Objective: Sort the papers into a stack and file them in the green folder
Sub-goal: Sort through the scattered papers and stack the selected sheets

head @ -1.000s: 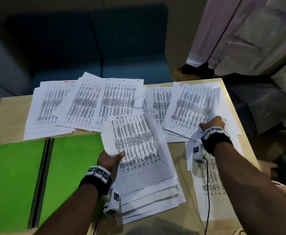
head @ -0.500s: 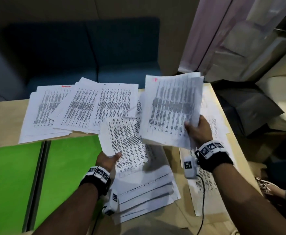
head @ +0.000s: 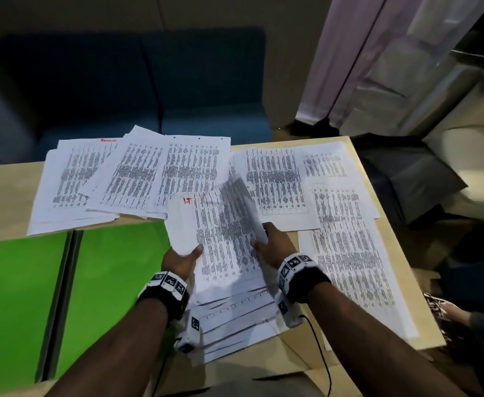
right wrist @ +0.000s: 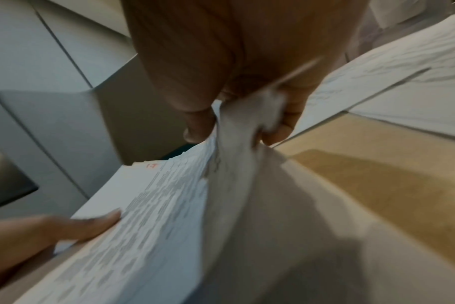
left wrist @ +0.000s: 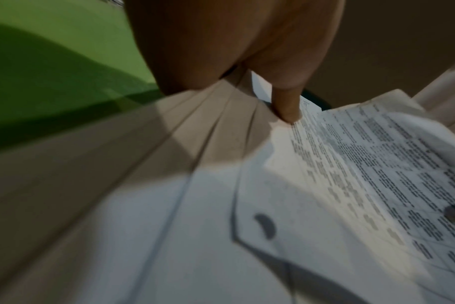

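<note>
- Pinching a curled sheaf [head: 229,224] by its right edge, the right hand [head: 275,247] holds it over the near stack [head: 235,316]; the left hand [head: 180,257] holds the stack's left edge, thumb on top.
- Loose papers [head: 137,179] crowd the far tabletop [head: 3,190]; more lie right.
- Green folder [head: 114,270] lies open, left.
- Blue sofa [head: 149,81] stands beyond.

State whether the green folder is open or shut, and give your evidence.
Open. The green folder lies flat on the table with two green panels spread either side of its dark spine; no papers are visible on it.

Red "1-F" on top sheet [head: 223,230]
</note>
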A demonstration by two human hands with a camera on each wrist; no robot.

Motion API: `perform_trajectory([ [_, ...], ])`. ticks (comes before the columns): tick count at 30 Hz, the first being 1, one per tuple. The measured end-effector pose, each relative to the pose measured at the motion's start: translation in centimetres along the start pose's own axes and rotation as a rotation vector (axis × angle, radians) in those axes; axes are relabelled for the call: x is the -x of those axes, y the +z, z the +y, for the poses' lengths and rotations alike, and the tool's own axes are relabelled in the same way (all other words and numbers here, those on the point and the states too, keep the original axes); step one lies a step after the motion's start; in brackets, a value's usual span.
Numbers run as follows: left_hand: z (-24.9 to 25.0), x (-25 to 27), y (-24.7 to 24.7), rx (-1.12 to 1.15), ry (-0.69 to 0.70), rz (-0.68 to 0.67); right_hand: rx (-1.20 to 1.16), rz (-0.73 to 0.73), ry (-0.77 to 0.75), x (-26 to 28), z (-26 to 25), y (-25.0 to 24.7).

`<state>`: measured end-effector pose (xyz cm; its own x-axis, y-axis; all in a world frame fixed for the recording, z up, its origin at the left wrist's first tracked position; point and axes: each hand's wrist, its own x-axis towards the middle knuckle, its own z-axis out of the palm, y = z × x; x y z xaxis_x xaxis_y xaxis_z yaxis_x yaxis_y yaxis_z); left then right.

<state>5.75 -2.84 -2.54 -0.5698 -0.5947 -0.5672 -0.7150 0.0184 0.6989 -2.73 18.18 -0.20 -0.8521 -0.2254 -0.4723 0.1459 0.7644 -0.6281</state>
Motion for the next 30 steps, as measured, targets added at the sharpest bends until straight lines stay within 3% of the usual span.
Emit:
perform_trajectory([
  [7, -0.2, -0.5, 0.1, -0.085, 0.041, 0.036, 0.075, 0.215, 0.056, -3.2, 1.2, -3.8],
  [20, -0.4, -1.3, 0.4, 0.071, -0.069, 0.032, 0.188, 0.368, 0.399, -9.4, 3.6, -8.7],
  [25, -0.3, -0.9, 0.4, 0.147, -0.070, 0.036, 0.325, 0.324, 0.401, -10.1, 3.8, -8.1],
  [30, 0.0, -0.2, 0.2, 0.154, -0.040, 0.020, 0.259, 0.213, 0.331, -10.8, 3.5, -8.5],
])
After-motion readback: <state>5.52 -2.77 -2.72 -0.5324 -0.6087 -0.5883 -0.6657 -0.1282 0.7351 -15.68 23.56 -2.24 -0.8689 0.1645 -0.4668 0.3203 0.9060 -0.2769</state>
